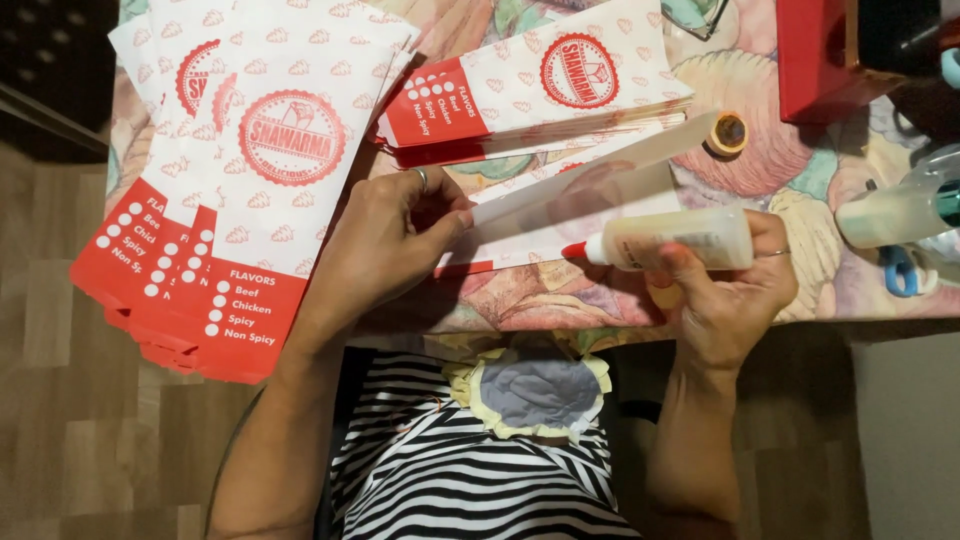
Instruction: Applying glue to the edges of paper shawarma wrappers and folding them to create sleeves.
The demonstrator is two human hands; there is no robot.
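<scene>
The right hand (725, 285) holds a small glue bottle (675, 240) on its side, fingers curled around the body and the thumb pressed underneath, so the red tip points left toward the paper. The wrist bends inward and the forearm runs up from the bottom edge, over the striped shirt (470, 480). A ring sits on one finger of this hand.

The left hand (385, 240) lies palm down at the table's near edge, its fingertips pinching the near end of a folded white paper flap (600, 170) that stretches away to the upper right. A ring shows on this hand too. The bottle's tip sits just beside the flap's lower edge, close to the left fingertips.

To the left, a fanned stack of red and white paper bags (230, 180) hangs partly over the table edge. Another pile of bags (530, 90) lies behind the flap. A roll of tape (727, 133) rests near the flap's far end on the patterned tablecloth (760, 90).
</scene>
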